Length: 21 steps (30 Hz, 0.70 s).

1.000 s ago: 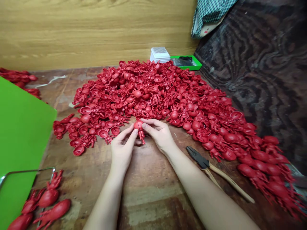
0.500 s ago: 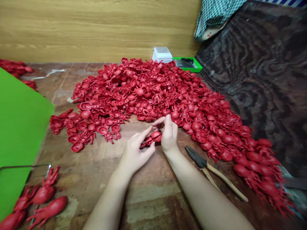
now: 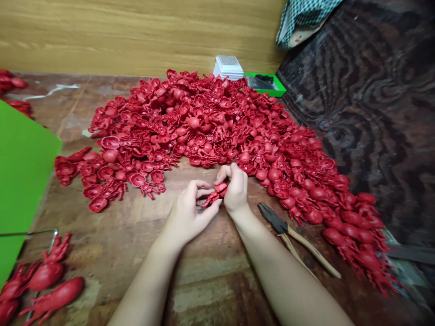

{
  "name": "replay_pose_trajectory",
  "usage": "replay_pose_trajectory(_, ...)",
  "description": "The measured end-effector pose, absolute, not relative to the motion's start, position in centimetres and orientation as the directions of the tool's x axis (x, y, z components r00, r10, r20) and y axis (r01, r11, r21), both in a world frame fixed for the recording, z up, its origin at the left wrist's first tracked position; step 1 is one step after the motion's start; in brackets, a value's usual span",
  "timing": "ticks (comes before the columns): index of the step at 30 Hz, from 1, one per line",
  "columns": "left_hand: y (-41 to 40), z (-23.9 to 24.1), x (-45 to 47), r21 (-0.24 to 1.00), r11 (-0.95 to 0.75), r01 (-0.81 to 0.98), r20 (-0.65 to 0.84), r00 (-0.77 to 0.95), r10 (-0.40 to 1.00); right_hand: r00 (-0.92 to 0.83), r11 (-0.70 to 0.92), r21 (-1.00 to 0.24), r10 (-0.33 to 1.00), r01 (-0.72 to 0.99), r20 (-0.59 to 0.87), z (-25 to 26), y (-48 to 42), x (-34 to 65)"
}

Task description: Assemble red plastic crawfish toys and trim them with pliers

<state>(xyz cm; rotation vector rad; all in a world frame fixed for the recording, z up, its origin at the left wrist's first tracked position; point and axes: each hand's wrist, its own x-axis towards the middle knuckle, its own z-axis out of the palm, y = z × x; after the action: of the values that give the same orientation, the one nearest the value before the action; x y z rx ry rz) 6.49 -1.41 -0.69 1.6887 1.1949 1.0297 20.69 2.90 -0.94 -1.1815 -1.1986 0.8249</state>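
1. Left hand (image 3: 188,213) curled, fingers against the red plastic figure (image 3: 213,197); right hand (image 3: 235,190) closed on the figure's upper end.
2. Figure held just above the bench (image 3: 204,290), directly between both hands, apparently to keep it steady.
3. Heap of red figures (image 3: 204,122) at 12 o'clock from the hands, within easy reach.
4. Wooden-handled pliers (image 3: 275,222) at 4 o'clock; larger red figures (image 3: 47,278) at 8 o'clock, set apart from the heap.

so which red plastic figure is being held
The legged red figure pinched between the left hand and right hand. Every other figure lies on the wooden table, in the big heap or smaller groups at left.
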Motion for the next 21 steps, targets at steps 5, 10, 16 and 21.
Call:
replay_pose_trajectory(5, -1.35, -0.52, 6.42, 0.720, -0.410, 0.559, 0.259, 0.332, 0.907, 0.302, 0.122, -0.991, 0.948, -0.049, 0.101, -0.80, 3.54, 20.45)
replay_pose_trajectory(10, -1.29, -0.14, 6.51, 0.542, -0.531, 0.652, 0.264, 0.468, 0.843, 0.305, 0.059, -0.998, 0.951, 0.002, 0.057, -0.70, 3.45, 20.32)
replay_pose_trajectory(16, -1.05, -0.41, 6.34, 0.690, -0.433, 0.581, 0.269, 0.349, 0.898, 0.178, 0.111, -0.989, 0.980, -0.103, 0.091, -1.12, 3.44, 20.61)
replay_pose_trajectory(21, -0.87, -0.69, 6.19, 0.847, -0.330, 0.416, 0.274, 0.190, 0.943, 0.090, 0.144, -0.986, 0.987, -0.085, 0.137, -1.00, 3.09, 20.42)
